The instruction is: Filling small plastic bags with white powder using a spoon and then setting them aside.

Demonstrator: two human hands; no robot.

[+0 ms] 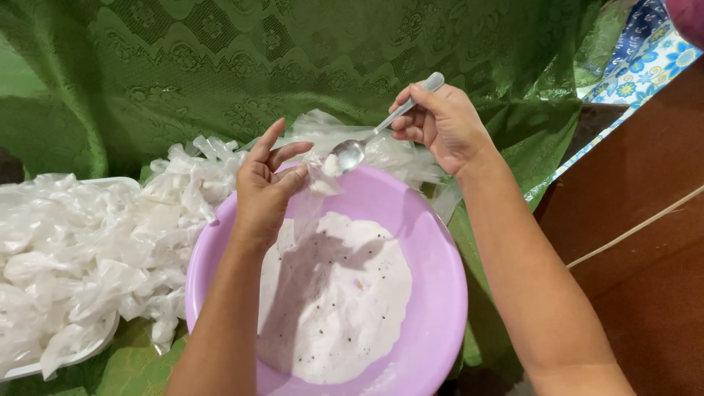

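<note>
Hands work over a lilac plastic basin (433, 293) of white powder: the right hand (440, 125) grips a metal spoon (367, 143), handle slanting up-right, bowl down-left at a small clear bag (312, 194) pinched open by the left hand (265, 187). Filled bags (81, 249) crowd a white tray (73, 358) on green lace cloth (220, 59); brown floor (645, 242) lies at right.

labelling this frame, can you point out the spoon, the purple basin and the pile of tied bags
spoon (350, 152), head view, on its bowl
purple basin (440, 293), head view, bare right inner wall
pile of tied bags (81, 257), head view, middle of heap
</note>
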